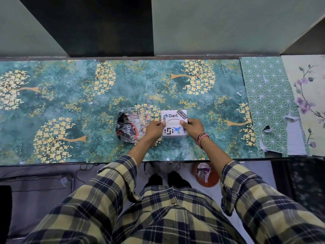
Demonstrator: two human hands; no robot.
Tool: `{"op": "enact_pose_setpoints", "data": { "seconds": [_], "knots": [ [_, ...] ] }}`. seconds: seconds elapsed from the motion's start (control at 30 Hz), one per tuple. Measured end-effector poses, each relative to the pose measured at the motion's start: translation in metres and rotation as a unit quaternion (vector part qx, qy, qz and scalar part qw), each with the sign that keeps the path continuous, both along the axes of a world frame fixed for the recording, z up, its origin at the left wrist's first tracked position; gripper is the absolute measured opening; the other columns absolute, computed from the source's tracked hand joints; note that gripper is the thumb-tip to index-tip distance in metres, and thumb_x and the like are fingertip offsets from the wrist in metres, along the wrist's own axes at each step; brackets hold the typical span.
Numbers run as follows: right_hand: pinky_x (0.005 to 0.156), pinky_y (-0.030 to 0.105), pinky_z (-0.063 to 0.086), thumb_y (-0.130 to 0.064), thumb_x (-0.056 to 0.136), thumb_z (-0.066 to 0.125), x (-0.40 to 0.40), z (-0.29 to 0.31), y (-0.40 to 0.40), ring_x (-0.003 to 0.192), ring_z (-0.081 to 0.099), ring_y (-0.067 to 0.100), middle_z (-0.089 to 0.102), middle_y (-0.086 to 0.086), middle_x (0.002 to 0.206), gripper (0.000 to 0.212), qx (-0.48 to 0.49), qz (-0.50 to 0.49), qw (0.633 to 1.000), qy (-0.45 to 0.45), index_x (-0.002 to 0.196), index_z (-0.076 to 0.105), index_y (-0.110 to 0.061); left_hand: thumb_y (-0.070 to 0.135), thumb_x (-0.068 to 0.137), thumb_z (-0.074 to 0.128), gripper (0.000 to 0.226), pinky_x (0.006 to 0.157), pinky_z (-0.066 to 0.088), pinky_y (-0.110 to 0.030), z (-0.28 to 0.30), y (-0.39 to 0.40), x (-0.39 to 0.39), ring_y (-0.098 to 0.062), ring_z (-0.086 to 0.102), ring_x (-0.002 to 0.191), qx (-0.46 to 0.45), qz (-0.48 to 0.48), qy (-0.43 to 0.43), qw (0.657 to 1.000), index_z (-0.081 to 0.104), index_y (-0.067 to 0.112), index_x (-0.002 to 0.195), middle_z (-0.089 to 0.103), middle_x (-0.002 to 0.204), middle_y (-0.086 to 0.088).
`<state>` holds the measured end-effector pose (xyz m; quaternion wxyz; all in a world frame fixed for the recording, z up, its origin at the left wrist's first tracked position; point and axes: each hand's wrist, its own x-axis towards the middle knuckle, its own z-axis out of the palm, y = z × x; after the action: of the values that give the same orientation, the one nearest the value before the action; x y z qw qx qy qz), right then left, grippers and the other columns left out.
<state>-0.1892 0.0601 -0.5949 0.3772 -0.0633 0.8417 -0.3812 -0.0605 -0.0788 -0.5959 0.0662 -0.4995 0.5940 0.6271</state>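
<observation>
Head view: box (174, 132) centre frame
Left hand (154, 128): fingers grip left edge
Right hand (194, 126): fingers grip right edge, likely steadying

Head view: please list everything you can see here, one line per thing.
white box: one, white with stickers, table centre, held from both sides.
plastic packet: one, clear over black-and-red print, on the table just left of the box.
table: one, teal covering with gold trees, across the view.
geometric sheet: one, green with white lines, table's right end.
floral sheet: one, cream with purple blossoms, far right.
round container: one, orange-red, on the floor below the table edge.
bracelets: several, pink and red, right wrist.
left hand: one, plaid sleeve, fingers grip the box's left side.
right hand: one, plaid sleeve, fingers grip the box's right side.
</observation>
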Motion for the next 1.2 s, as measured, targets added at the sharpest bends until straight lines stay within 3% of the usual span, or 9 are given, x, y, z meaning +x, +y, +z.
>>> {"op": "enact_pose_setpoints", "data": {
  "seconds": [0.3, 0.43, 0.47, 0.5, 0.53, 0.7, 0.83, 1.03, 1.2],
  "knots": [
    [0.084, 0.050, 0.061, -0.027, 0.096, 0.068, 0.002, 0.005, 0.000, 0.094, 0.074, 0.036, 0.079, 0.017, 0.098, 0.026, 0.011, 0.003, 1.000, 0.001, 0.104, 0.079, -0.005, 0.024, 0.104, 0.056, 0.039, 0.081, 0.059, -0.051, 0.004, 0.000, 0.001, -0.032, 0.075, 0.089, 0.018, -0.003, 0.011, 1.000, 0.069, -0.012, 0.097, 0.077, 0.099, -0.021],
    [0.072, 0.036, 0.056, -0.041, 0.091, 0.070, -0.002, 0.010, 0.002, 0.077, 0.069, 0.030, 0.074, 0.028, 0.093, 0.047, 0.029, 0.005, 1.000, 0.003, 0.094, 0.073, 0.005, 0.026, 0.102, 0.057, 0.041, 0.065, 0.049, -0.040, 0.008, -0.002, 0.007, -0.026, 0.068, 0.077, -0.018, -0.036, 0.012, 0.999, 0.067, -0.014, 0.097, 0.075, 0.101, -0.028],
    [0.073, 0.037, 0.055, -0.042, 0.091, 0.070, -0.003, 0.015, 0.001, 0.079, 0.068, 0.035, 0.058, 0.009, 0.082, 0.052, 0.029, -0.004, 0.999, 0.021, 0.096, 0.070, 0.009, 0.025, 0.101, 0.058, 0.038, 0.065, 0.048, -0.039, 0.012, -0.003, 0.010, -0.025, 0.066, 0.075, -0.047, -0.041, 0.017, 0.998, 0.069, -0.011, 0.095, 0.075, 0.099, -0.028],
    [0.082, 0.044, 0.057, -0.041, 0.092, 0.069, -0.004, 0.020, -0.001, 0.090, 0.069, 0.040, 0.051, 0.025, 0.132, 0.055, 0.031, -0.018, 0.998, 0.043, 0.106, 0.068, 0.013, 0.021, 0.100, 0.059, 0.031, 0.067, 0.052, -0.039, 0.017, -0.004, 0.012, -0.026, 0.065, 0.073, -0.082, -0.035, 0.022, 0.996, 0.071, -0.007, 0.094, 0.076, 0.095, -0.024],
    [0.092, 0.048, 0.056, -0.040, 0.093, 0.068, -0.006, 0.025, -0.002, 0.103, 0.068, 0.041, 0.068, 0.034, 0.115, 0.057, 0.032, -0.032, 0.997, 0.066, 0.117, 0.066, 0.012, 0.016, 0.099, 0.060, 0.025, 0.072, 0.057, -0.039, 0.022, -0.007, 0.015, -0.028, 0.066, 0.074, -0.126, -0.022, 0.029, 0.991, 0.072, -0.004, 0.092, 0.076, 0.091, -0.020],
    [0.093, 0.044, 0.056, -0.027, 0.095, 0.065, -0.004, 0.049, -0.009, 0.094, 0.070, 0.032, 0.076, 0.014, 0.098, 0.030, -0.010, -0.072, 0.987, 0.141, 0.105, 0.074, 0.000, 0.010, 0.094, 0.062, 0.029, 0.111, 0.040, -0.044, 0.027, -0.038, 0.038, -0.029, 0.048, 0.126, -0.382, 0.039, -0.118, 0.916, 0.064, 0.014, 0.123, 0.056, 0.133, -0.012],
    [0.081, 0.050, 0.061, -0.018, 0.092, 0.064, 0.013, 0.054, -0.018, 0.086, 0.073, 0.036, 0.076, 0.019, 0.087, 0.014, -0.040, -0.053, 0.992, 0.104, 0.081, 0.071, -0.015, 0.006, 0.090, 0.064, 0.060, 0.107, 0.033, -0.053, 0.014, -0.066, 0.059, -0.040, 0.040, 0.133, -0.303, 0.077, -0.238, 0.920, 0.044, 0.027, 0.142, 0.044, 0.145, -0.022],
    [0.054, 0.034, 0.058, -0.006, 0.092, 0.062, 0.045, 0.052, -0.021, 0.064, 0.068, 0.031, 0.072, 0.025, 0.084, 0.009, -0.066, -0.016, 0.998, 0.007, 0.086, 0.068, -0.007, -0.006, 0.096, 0.056, 0.047, 0.053, 0.051, -0.030, 0.024, -0.083, 0.080, -0.021, 0.062, 0.069, -0.231, 0.178, -0.121, 0.949, 0.060, 0.012, 0.139, 0.069, 0.117, -0.014],
    [0.049, 0.029, 0.056, -0.022, 0.101, 0.061, 0.074, 0.062, -0.030, 0.054, 0.065, 0.023, 0.067, 0.023, 0.090, 0.017, -0.138, -0.001, 0.974, -0.182, 0.100, 0.062, -0.005, -0.007, 0.093, 0.057, 0.037, 0.055, 0.057, -0.017, 0.071, -0.082, 0.075, -0.018, 0.068, 0.082, -0.161, 0.280, 0.064, 0.944, 0.071, 0.007, 0.124, 0.072, 0.111, -0.012]
  ]
}}
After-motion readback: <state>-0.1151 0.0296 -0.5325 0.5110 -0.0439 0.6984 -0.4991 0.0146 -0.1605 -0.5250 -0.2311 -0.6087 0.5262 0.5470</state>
